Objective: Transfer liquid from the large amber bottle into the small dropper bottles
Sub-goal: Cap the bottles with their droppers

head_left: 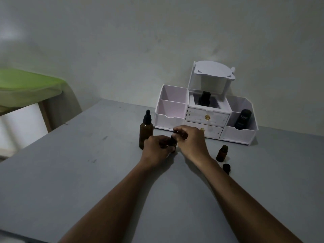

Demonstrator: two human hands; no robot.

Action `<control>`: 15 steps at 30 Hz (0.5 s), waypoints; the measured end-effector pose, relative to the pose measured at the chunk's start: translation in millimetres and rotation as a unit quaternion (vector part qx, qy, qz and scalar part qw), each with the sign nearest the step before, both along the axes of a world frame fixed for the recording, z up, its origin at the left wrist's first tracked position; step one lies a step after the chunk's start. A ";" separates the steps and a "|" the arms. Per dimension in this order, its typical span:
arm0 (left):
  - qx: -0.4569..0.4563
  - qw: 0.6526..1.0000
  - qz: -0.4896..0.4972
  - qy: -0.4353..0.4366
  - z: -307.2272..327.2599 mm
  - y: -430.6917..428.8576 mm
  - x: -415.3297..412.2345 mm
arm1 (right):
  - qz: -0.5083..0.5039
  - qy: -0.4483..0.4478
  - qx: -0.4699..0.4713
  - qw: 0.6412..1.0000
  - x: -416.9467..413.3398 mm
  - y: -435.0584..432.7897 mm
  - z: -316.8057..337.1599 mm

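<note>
Large amber bottle (pixel 146 133): upright on the grey worktop (pixel 84 176), leftmost of the group, dropper top on, nobody holding it.

Just to its right, the left hand (pixel 157 149) has its fingers curled round a small bottle (pixel 172 144) standing on the worktop. The right hand (pixel 190 140) pinches its cap (pixel 175 135) from above.

Further right, an open bottle (pixel 222 153) stands apart, a loose cap (pixel 226 168) near it. A white organiser (pixel 238 135) sits behind.

Handling, as judged: small glass, light, smooth, breakable. Steady the body low and turn the cap with the fingertips. The large bottle looks heavier and tall, so grip it mid-body.
</note>
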State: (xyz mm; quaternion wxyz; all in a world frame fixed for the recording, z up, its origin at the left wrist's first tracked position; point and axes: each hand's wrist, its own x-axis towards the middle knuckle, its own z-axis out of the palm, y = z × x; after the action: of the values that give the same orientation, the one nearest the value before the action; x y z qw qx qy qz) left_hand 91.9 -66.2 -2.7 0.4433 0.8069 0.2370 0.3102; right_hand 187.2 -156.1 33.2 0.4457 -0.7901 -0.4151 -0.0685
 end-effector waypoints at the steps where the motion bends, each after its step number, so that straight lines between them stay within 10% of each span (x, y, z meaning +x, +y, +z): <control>1: 0.002 1.000 0.000 0.000 -0.1 -0.2 -0.3 | -0.008 -0.002 0.006 1.000 -0.4 0.7 -0.9; 15: -0.005 1.000 -0.004 -0.015 -3.8 1.1 -2.6 | -0.010 -0.023 0.091 0.996 -8.2 2.2 -13.4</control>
State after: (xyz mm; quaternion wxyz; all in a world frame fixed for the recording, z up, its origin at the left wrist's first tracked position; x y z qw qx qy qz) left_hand 89.3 -65.1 -6.5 0.4522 0.8007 0.2291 0.3191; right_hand 179.0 -153.9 19.8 0.5050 -0.7489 -0.4094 -0.1288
